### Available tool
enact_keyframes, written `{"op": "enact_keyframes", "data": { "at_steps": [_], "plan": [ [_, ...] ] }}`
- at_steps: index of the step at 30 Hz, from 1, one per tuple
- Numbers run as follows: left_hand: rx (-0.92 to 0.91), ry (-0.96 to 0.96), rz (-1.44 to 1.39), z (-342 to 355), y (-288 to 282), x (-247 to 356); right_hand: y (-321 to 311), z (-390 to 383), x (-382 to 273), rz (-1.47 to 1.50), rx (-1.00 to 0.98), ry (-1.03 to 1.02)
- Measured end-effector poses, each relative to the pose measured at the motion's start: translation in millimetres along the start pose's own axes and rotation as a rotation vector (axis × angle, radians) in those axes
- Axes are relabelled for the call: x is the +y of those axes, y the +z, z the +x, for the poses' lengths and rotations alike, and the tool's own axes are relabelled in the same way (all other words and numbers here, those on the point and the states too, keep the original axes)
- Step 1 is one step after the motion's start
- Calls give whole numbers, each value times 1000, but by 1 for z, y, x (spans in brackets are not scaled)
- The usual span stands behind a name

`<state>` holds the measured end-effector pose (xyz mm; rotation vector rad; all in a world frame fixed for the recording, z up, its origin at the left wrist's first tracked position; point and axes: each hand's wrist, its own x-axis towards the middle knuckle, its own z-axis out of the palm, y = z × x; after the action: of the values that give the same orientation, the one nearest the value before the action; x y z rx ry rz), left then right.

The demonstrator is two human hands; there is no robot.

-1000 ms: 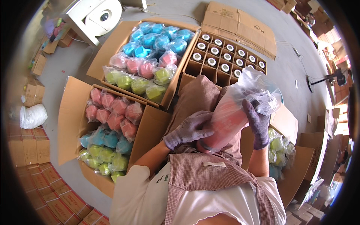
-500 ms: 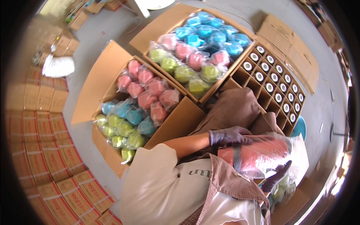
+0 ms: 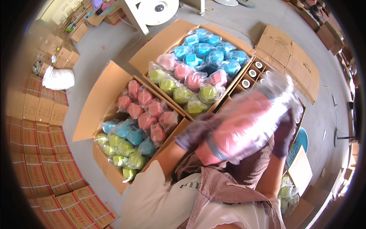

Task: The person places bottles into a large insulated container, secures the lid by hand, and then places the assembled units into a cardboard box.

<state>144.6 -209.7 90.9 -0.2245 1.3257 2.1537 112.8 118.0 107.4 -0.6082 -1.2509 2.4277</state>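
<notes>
Left hand (image 3: 194, 133) and right hand (image 3: 284, 133) clasp one bagged flask (image 3: 242, 124); cartons (image 3: 100, 101) hold more, bagged; bottles (image 3: 245, 83) stand unbagged in the divider (image 3: 237, 90).

Looks like the packing floor of a warehouse or factory. Shows in the stack of matching sealed cartons (image 3: 61, 168) along the left, trimmed in red, in two large open cartons (image 3: 95, 99) filled with individually bagged blue, pink and green goods (image 3: 202, 49), and in a divided carton (image 3: 237, 89) with round white tops in its cells. Also fits flattened cardboard (image 3: 274, 44) on a bare grey floor (image 3: 95, 57), a white frame (image 3: 134, 17) bearing a round disc (image 3: 150, 15), and a checked work apron (image 3: 225, 187).
</notes>
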Motion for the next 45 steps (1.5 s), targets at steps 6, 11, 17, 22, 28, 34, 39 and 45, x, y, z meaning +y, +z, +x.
{"op": "enact_keyframes", "data": {
  "at_steps": [6,11,17,22,28,34,39,45],
  "plan": [
    [475,336,124,39,-97,88,64,70,74,-160,-218,122],
    [786,619,1383,105,-117,144,45,55,109,-366,-512,53],
    [355,457,2715,219,-77,52,25,57,109,-430,-326,338],
    [18,571,2864,287,-43,41,10,62,103,-659,-420,259],
    [-298,-69,2582,402,-88,67,12,59,86,-884,-461,216],
    [-153,-161,2427,477,-157,-29,23,64,81,-1117,-588,79],
    [-182,52,2215,444,-127,28,19,69,81,-1210,-551,66],
    [228,197,1365,370,-144,163,19,71,80,-1280,-568,57]
  ]
}}
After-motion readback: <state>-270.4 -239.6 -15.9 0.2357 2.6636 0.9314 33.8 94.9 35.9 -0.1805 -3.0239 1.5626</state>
